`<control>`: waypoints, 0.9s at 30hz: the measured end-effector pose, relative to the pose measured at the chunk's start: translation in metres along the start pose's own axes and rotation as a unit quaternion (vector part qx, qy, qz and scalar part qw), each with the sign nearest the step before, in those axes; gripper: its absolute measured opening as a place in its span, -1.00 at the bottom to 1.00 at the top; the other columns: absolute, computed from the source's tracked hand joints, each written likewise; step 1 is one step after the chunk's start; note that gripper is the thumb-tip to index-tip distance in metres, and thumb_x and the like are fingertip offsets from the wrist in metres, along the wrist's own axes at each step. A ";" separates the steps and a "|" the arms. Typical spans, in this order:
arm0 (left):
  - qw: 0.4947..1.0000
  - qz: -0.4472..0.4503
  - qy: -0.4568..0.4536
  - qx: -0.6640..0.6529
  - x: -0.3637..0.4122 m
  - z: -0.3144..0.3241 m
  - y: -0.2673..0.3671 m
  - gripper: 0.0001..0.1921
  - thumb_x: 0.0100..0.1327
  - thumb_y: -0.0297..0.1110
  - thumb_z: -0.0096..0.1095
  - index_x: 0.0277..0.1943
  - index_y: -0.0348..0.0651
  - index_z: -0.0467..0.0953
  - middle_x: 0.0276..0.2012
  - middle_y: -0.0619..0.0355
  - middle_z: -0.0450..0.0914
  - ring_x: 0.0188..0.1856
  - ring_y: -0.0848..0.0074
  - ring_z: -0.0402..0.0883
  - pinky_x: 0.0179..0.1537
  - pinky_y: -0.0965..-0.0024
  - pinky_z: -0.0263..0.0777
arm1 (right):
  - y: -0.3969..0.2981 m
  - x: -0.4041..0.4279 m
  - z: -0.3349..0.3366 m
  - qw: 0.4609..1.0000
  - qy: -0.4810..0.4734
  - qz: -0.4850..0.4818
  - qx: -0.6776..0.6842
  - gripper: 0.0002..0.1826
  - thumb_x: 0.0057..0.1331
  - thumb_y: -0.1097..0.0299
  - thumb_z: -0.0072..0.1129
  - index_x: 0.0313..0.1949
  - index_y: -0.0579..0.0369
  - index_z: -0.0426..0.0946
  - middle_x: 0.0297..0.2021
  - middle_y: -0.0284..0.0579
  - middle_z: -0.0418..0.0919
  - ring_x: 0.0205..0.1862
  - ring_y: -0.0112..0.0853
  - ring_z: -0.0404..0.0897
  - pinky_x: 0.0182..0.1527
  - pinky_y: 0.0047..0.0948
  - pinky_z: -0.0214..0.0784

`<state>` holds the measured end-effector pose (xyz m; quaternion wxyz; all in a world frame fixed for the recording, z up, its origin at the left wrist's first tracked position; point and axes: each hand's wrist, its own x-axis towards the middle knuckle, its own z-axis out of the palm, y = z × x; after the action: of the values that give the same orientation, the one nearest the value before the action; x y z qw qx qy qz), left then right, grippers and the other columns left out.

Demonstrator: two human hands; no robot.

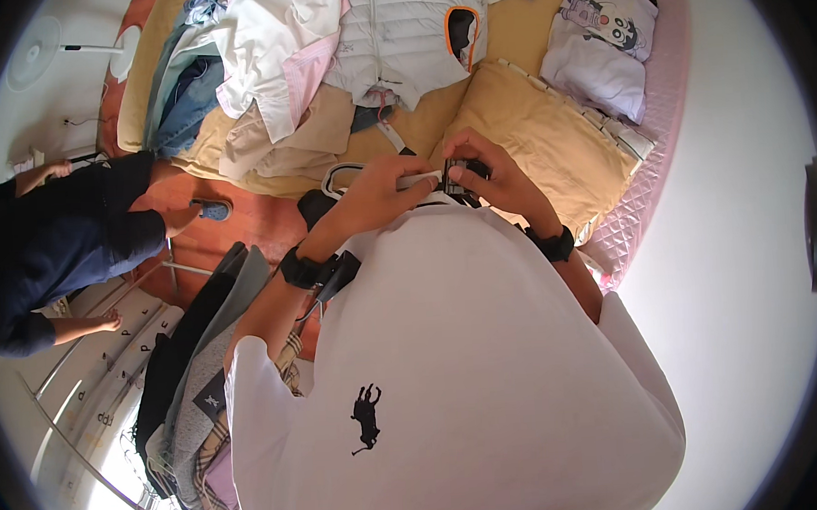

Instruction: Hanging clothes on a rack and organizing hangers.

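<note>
In front of my waist, my left hand (387, 187) pinches a pale flat strip (417, 180) between thumb and fingers. Close to its fingertips, my right hand (484, 171) curls around a small dark object (454, 176), whose kind I cannot make out. A white loop with a dark edge (335, 179) shows beyond my left hand. The hem of my white T-shirt (448, 211) hides what lies just below both hands. Black bands circle both wrists.
Ahead is a bed with a tan sheet (514, 28), a light puffer vest (397, 34), a white-and-pink garment (276, 50) and folded tan bedding (542, 151). Left, a person (68, 231) in dark clothes stands near a clothes rack (68, 429) with hung garments. A white fan (34, 53) stands beyond.
</note>
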<state>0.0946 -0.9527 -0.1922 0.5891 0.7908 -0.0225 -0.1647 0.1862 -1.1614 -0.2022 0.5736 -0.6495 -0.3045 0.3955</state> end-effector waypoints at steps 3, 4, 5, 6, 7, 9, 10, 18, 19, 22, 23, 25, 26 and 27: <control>0.992 -0.091 0.031 -0.077 0.004 -0.003 0.014 -0.74 0.39 -0.25 0.11 -0.25 -0.33 0.53 -0.59 0.26 0.43 -0.54 0.71 0.32 -0.52 0.52 0.19 | -0.003 0.003 -0.004 0.998 0.060 0.009 0.029 -0.77 0.38 0.39 0.12 -0.03 0.11 0.34 -0.29 -0.27 0.54 -0.40 -0.61 0.43 -0.38 -0.60 0.29; 0.992 -0.091 0.030 -0.076 0.005 -0.002 0.014 -0.74 0.39 -0.25 0.11 -0.25 -0.33 0.53 -0.59 0.26 0.43 -0.54 0.71 0.32 -0.52 0.52 0.19 | -0.006 0.004 -0.005 0.995 0.087 0.029 0.042 -0.73 0.37 0.38 0.16 0.00 0.14 0.38 -0.23 -0.21 0.59 -0.33 -0.56 0.50 -0.29 -0.56 0.35; 0.992 -0.081 0.060 -0.073 0.006 0.000 0.014 -0.75 0.39 -0.26 0.12 -0.25 -0.33 0.53 -0.60 0.26 0.43 -0.55 0.72 0.32 -0.52 0.53 0.20 | -0.005 0.004 -0.004 0.995 0.088 0.029 0.043 -0.73 0.37 0.38 0.16 0.00 0.14 0.38 -0.23 -0.21 0.59 -0.33 -0.56 0.50 -0.29 -0.56 0.35; 0.991 -0.070 0.089 -0.070 0.008 0.002 0.014 -0.75 0.39 -0.28 0.13 -0.25 -0.33 0.53 -0.61 0.26 0.43 -0.56 0.72 0.33 -0.52 0.53 0.21 | -0.004 0.003 -0.003 0.991 0.106 0.036 0.069 -0.73 0.37 0.39 0.16 0.01 0.13 0.37 -0.24 -0.21 0.59 -0.39 -0.60 0.46 -0.36 -0.59 0.32; 0.991 -0.069 0.089 -0.069 0.010 0.003 0.012 -0.75 0.39 -0.28 0.13 -0.25 -0.33 0.53 -0.61 0.26 0.43 -0.56 0.72 0.33 -0.52 0.53 0.21 | -0.003 0.003 -0.003 0.987 0.124 0.043 0.096 -0.72 0.37 0.40 0.16 0.02 0.12 0.36 -0.24 -0.22 0.58 -0.45 -0.64 0.43 -0.43 -0.63 0.29; 0.979 -0.044 0.194 -0.045 0.014 0.006 0.008 -0.79 0.38 -0.30 0.15 -0.26 -0.31 0.53 -0.62 0.28 0.44 -0.56 0.73 0.35 -0.50 0.55 0.23 | -0.001 0.005 -0.003 0.985 0.138 0.038 0.098 -0.72 0.37 0.40 0.16 0.02 0.11 0.35 -0.25 -0.23 0.58 -0.50 -0.67 0.39 -0.48 -0.65 0.25; 0.979 -0.043 0.194 -0.044 0.015 0.006 0.007 -0.79 0.38 -0.30 0.15 -0.26 -0.31 0.53 -0.62 0.28 0.44 -0.56 0.73 0.35 -0.50 0.55 0.23 | 0.000 0.006 -0.003 0.983 0.151 0.034 0.100 -0.72 0.36 0.41 0.16 0.01 0.10 0.35 -0.25 -0.24 0.58 -0.54 -0.70 0.35 -0.52 -0.67 0.21; 0.977 -0.025 0.210 -0.018 0.021 0.004 0.013 -0.84 0.36 -0.33 0.18 -0.25 -0.26 0.54 -0.62 0.25 0.46 -0.56 0.71 0.36 -0.50 0.54 0.24 | 0.001 0.015 0.006 0.981 0.167 0.017 0.098 -0.73 0.35 0.43 0.16 0.00 0.09 0.34 -0.31 -0.29 0.54 -0.52 -0.72 0.34 -0.51 -0.68 0.20; 0.977 -0.025 0.211 -0.016 0.021 0.003 0.014 -0.84 0.36 -0.33 0.18 -0.25 -0.26 0.54 -0.62 0.25 0.46 -0.56 0.71 0.36 -0.50 0.54 0.24 | 0.001 0.016 0.006 0.981 0.171 0.008 0.093 -0.73 0.35 0.44 0.16 -0.01 0.10 0.34 -0.31 -0.29 0.54 -0.52 -0.73 0.33 -0.51 -0.68 0.19; 0.981 -0.019 0.190 0.020 0.019 0.001 0.017 -0.79 0.34 -0.29 0.21 -0.24 -0.31 0.55 -0.59 0.04 0.56 -0.60 0.40 0.52 -0.50 0.37 0.37 | -0.004 0.009 0.004 0.983 0.167 0.029 0.067 -0.74 0.34 0.46 0.16 -0.02 0.11 0.35 -0.28 -0.25 0.55 -0.42 -0.69 0.40 -0.40 -0.66 0.27; 0.985 -0.025 0.168 -0.012 0.019 0.001 0.015 -0.79 0.34 -0.30 0.21 -0.24 -0.31 0.53 -0.59 0.05 0.56 -0.59 0.42 0.54 -0.49 0.37 0.38 | -0.004 0.009 0.005 0.983 0.167 0.027 0.067 -0.74 0.34 0.46 0.16 -0.02 0.11 0.35 -0.28 -0.25 0.55 -0.42 -0.69 0.40 -0.40 -0.66 0.27; 0.988 -0.030 0.146 -0.046 0.019 -0.001 0.014 -0.80 0.34 -0.31 0.20 -0.24 -0.32 0.51 -0.59 0.06 0.55 -0.58 0.44 0.55 -0.49 0.37 0.38 | -0.002 0.007 0.007 0.983 0.175 0.016 0.061 -0.73 0.32 0.47 0.18 -0.03 0.13 0.36 -0.27 -0.22 0.56 -0.28 -0.61 0.47 -0.24 -0.60 0.33; 0.991 -0.027 0.124 -0.036 0.019 -0.003 0.014 -0.80 0.35 -0.32 0.18 -0.22 -0.32 0.49 -0.58 0.06 0.55 -0.56 0.45 0.55 -0.47 0.38 0.38 | -0.003 0.008 0.005 0.983 0.174 0.015 0.061 -0.73 0.32 0.47 0.18 -0.03 0.13 0.36 -0.27 -0.22 0.56 -0.28 -0.61 0.47 -0.24 -0.60 0.33; 0.994 -0.027 0.102 -0.027 0.018 -0.004 0.014 -0.81 0.36 -0.33 0.17 -0.21 -0.32 0.47 -0.57 0.06 0.55 -0.54 0.47 0.55 -0.45 0.39 0.39 | -0.004 0.008 0.005 0.985 0.163 0.021 0.053 -0.73 0.32 0.48 0.19 -0.03 0.13 0.36 -0.27 -0.21 0.56 -0.22 -0.58 0.48 -0.18 -0.58 0.34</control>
<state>0.1147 -0.9572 -0.1818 0.6048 0.7875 0.0637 -0.0999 0.1862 -1.1513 -0.1996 0.6410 -0.6801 -0.1715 0.3116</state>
